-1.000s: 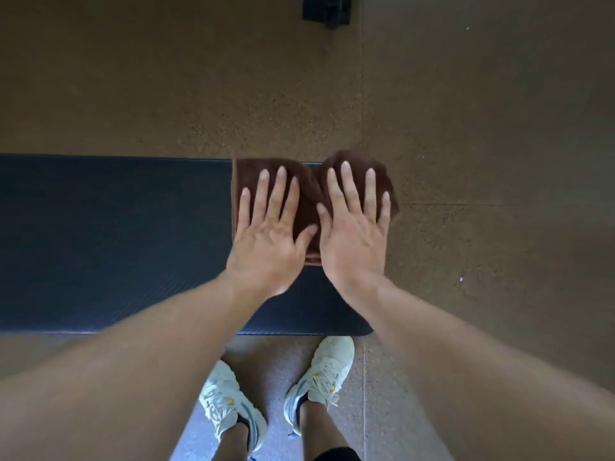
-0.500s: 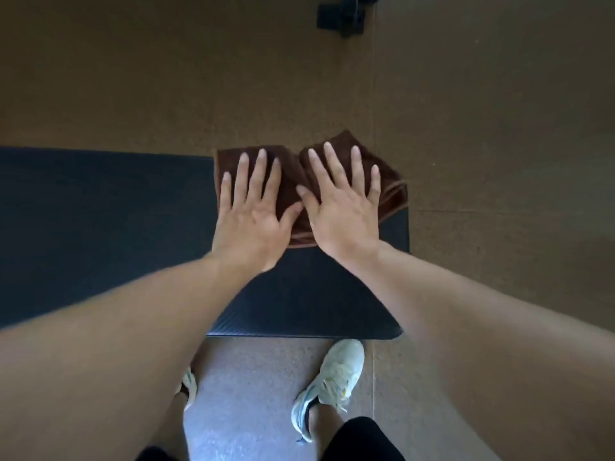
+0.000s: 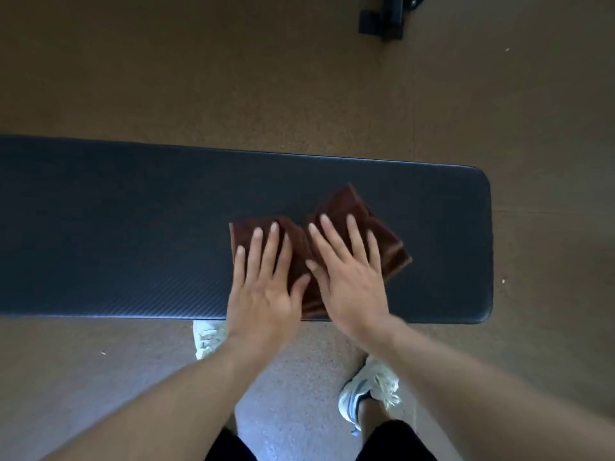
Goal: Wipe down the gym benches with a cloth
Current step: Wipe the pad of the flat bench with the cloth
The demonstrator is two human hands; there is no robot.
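A long dark padded gym bench [image 3: 116,227] runs left to right across the view, and its rounded right end is visible. A folded brown cloth [image 3: 354,206] lies on the pad near that right end, reaching the near edge. My left hand [image 3: 263,287] presses flat on the cloth's left half with fingers spread. Beside it, my right hand [image 3: 349,281] presses flat on the right half, thumbs almost touching. Both palms cover much of the cloth.
Brown speckled floor [image 3: 199,78] surrounds the bench. A black metal equipment foot [image 3: 386,18] stands on the floor beyond it at the top. My white shoes [image 3: 208,337] [image 3: 369,390] stand on the near side, the left one partly under the bench edge.
Both hands have slid the cloth from the bench's far edge back toward the near edge. The view has shifted, so more of the bench's right end shows.
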